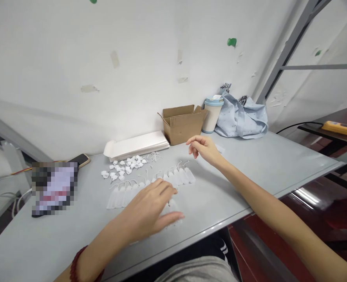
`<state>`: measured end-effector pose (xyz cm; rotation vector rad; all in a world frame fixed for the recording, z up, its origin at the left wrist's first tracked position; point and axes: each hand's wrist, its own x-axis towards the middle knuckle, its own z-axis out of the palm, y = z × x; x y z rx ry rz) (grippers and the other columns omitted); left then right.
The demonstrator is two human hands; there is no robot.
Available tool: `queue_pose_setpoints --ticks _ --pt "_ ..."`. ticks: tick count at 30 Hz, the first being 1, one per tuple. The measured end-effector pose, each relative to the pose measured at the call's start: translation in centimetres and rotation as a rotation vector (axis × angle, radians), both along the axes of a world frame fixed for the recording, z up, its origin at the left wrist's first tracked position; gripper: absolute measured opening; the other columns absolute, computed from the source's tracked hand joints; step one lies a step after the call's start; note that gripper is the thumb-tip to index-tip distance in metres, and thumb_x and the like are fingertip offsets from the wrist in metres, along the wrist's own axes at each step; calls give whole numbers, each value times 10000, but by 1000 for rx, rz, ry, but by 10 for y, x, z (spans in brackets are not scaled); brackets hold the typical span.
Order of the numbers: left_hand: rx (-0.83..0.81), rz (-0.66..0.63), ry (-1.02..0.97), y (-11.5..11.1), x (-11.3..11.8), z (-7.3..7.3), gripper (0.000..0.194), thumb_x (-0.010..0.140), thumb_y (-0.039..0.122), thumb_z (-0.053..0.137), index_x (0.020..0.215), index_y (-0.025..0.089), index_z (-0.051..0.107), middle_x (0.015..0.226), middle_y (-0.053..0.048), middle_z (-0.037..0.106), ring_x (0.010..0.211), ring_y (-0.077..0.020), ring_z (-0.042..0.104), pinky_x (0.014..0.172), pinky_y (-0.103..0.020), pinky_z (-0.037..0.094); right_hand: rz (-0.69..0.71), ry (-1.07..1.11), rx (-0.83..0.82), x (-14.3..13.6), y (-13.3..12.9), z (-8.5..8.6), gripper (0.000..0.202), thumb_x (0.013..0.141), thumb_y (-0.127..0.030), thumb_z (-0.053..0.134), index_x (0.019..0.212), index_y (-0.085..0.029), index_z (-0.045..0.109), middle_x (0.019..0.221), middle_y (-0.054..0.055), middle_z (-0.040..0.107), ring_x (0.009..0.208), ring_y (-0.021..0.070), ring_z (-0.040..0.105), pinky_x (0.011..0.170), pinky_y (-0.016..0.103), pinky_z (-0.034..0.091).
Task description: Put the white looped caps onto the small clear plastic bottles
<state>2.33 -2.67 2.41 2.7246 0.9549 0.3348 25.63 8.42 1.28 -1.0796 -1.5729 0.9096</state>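
Observation:
My left hand (151, 205) is palm down low over the grey table, its thumb spread away from the fingers and no object visible in its grasp. Around it are small translucent white sleeves (126, 196) with thin pale cords at their tops, laid side by side in a row; the hand covers part of the row. Beyond the row's right end hovers my right hand (205, 149), fingers loosely bent and apart, with nothing visible in them. Small white cap-like pieces (128, 166) lie in a loose heap behind the row, beside some thin white cords (155, 156).
A flat white carton (138, 145), an open cardboard box (182, 127), a lidded cup (212, 115) and a light blue cloth bag (241, 117) line the wall. At left, a phone (81, 159) lies by a blurred-out item (57, 186). The table's front edge is close to my body.

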Motion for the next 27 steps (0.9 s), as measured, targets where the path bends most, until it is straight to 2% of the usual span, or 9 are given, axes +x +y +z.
queue_pose_setpoints --ticks 3,6,8,11,13,18,22,27 --pt "45 121 -56 23 -13 0 221 910 311 436 1030 176 563 1022 -94 609 953 -235 549 790 -366 464 -61 -232 96 7 5 -1 173 738 -155 421 773 -147 590 578 -2 619 412 94 500 446 211 368" --pt "105 247 -18 61 -28 -3 224 898 258 399 926 166 601 942 -91 632 932 -245 561 786 -375 462 -113 -542 186 15 12 -3 177 727 -97 440 772 -144 605 602 12 633 498 123 543 539 236 395" --pt "150 334 53 88 -33 -7 235 881 237 404 902 145 619 913 -101 639 919 -254 562 794 -386 460 -119 -706 187 20 17 -6 181 713 -70 471 790 -142 619 642 28 651 570 144 574 578 242 394" --pt "165 332 94 119 -29 -11 235 831 164 440 951 144 641 937 -114 630 949 -270 548 801 -395 454 -124 -804 159 27 22 -6 193 719 -70 508 847 -142 632 729 44 677 652 158 596 595 233 388" --pt "159 299 112 131 -22 -14 266 796 115 463 973 167 655 950 -110 622 957 -268 542 792 -379 453 -132 -838 136 32 23 -3 203 727 -71 518 881 -137 635 774 46 686 691 156 603 610 223 391" --pt "120 255 95 141 -12 -20 183 755 105 519 816 153 685 881 -124 620 913 -283 553 791 -381 440 -198 -950 84 47 22 10 258 739 -50 514 956 -127 631 854 46 694 773 148 616 635 202 391" --pt "62 264 0 141 -15 -17 138 726 130 546 649 162 656 798 -114 624 867 -284 561 768 -380 436 -254 -1028 28 57 22 14 258 729 -34 523 932 -130 649 852 49 701 782 161 620 608 210 373" --pt "-81 324 -240 131 -15 -7 119 736 236 571 684 196 669 779 -49 674 742 -204 592 699 -309 459 -302 -1118 -20 54 23 9 201 764 -137 576 947 -134 659 902 80 698 835 206 617 576 236 349"
